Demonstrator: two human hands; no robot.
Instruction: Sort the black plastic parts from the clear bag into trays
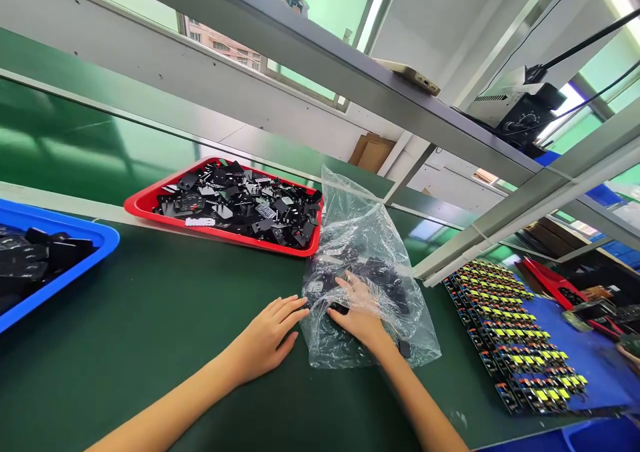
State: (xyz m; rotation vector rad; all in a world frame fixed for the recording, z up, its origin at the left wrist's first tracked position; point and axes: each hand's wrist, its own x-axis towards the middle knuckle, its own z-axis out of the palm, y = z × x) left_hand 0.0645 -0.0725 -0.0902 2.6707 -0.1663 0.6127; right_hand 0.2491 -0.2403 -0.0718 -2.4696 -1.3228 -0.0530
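Note:
A clear plastic bag (pixel 367 222) lies on the green tabletop with flat black plastic parts (pixel 387 275) inside. My right hand (pixel 361 309) reaches into the bag, its fingers spread over the parts and partly veiled by the film. One dark piece shows between its thumb and fingers; no firm grip on it is visible. Beside the bag's left edge is my left hand (pixel 263 339), palm down and open, fingertips at the film. Behind both hands, a red tray (pixel 225 233) holds a heap of black parts, with some shiny faces among them.
A blue tray (pixel 95 232) with black pieces stands at the left. Rows of circuit boards with yellow components (pixel 520 335) fill the right side, near a metal post (pixel 455 249). Overhead runs a shelf (pixel 310 35) carrying a phone (pixel 413 75) and a boxy device (pixel 520 109).

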